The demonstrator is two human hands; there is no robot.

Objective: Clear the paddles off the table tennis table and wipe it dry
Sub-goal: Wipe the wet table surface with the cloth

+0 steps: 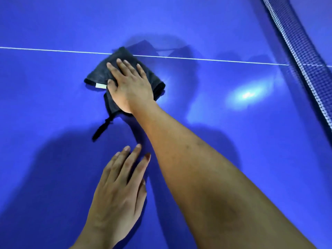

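Note:
A folded dark grey cloth [100, 74] with a small white label and a black loop lies on the blue table tennis table [45, 108], its far corner over the white centre line. My right hand [130, 85] presses flat on the cloth, fingers straight, arm stretched out from the lower right. My left hand [119, 187] rests flat on the table surface nearer to me, fingers spread, holding nothing. No paddle is in view.
The net [294, 51] runs diagonally down the right side. The white centre line [215, 60] crosses the table from left to right. A bright light reflection shines on the surface right of the cloth.

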